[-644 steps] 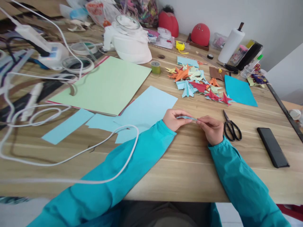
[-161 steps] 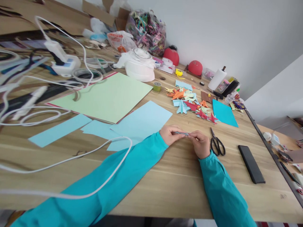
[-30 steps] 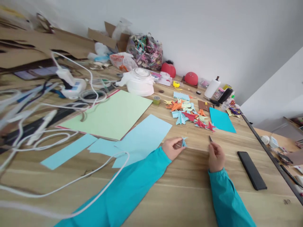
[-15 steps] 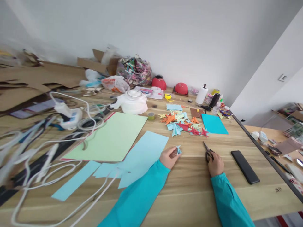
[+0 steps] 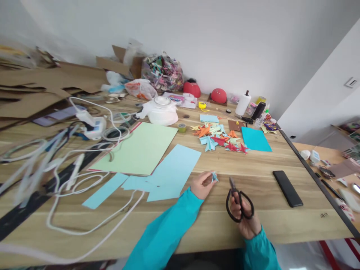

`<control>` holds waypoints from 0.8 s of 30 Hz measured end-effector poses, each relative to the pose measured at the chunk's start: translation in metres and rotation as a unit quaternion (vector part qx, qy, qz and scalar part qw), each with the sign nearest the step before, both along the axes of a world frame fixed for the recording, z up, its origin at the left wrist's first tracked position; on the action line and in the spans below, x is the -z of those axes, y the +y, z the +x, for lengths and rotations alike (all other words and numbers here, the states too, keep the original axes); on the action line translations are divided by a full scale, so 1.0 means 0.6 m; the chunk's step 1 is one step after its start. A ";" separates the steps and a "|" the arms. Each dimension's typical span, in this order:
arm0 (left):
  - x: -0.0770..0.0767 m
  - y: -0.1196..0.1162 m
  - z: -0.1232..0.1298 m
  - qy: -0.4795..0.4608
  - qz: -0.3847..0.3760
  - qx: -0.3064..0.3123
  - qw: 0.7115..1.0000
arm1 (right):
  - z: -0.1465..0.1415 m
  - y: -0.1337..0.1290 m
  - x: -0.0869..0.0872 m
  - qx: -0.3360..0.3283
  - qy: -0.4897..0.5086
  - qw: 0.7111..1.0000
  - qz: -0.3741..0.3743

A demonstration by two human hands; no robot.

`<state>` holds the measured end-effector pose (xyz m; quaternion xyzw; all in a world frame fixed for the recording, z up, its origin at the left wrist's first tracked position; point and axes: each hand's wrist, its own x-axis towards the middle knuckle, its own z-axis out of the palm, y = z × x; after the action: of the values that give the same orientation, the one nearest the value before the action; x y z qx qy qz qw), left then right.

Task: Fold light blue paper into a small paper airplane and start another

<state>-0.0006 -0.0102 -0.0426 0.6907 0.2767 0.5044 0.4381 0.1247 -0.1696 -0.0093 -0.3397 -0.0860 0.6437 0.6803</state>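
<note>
My left hand (image 5: 201, 185) pinches a small folded light-blue paper (image 5: 214, 177) between thumb and fingers, above the wooden table (image 5: 213, 221). To its right, my right hand (image 5: 246, 217) holds black-handled scissors (image 5: 235, 198), palm turned up and fingers at the handle loops. The blades look closed and point away from me, apart from the folded paper. Beyond both hands lies a pile of folded paper shapes (image 5: 219, 138) in orange, red, blue and pale green. Left of my left hand are light-blue sheets (image 5: 177, 168) and a light-blue strip (image 5: 105, 190).
A pale green sheet (image 5: 140, 148), white cables (image 5: 57, 195) and a power adapter (image 5: 95, 127) are at the left. A black phone (image 5: 287, 188) lies at the right, a bright blue sheet (image 5: 255, 139) behind it. Bags and cardboard (image 5: 81, 77) line the back.
My right hand has turned palm up and moved nearer to me and leftward, lifting the scissors. My left hand still pinches the folded paper. The camera view has shifted slightly.
</note>
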 end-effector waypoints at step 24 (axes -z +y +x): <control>-0.016 -0.002 0.001 -0.030 -0.071 0.055 0.996 | -0.107 0.004 -0.017 -0.017 -0.146 0.988 0.054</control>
<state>0.0001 -0.0115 -0.0332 0.6567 0.2605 0.4787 0.5213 0.0602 -0.1670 0.0010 -0.3914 -0.2244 0.5932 0.6668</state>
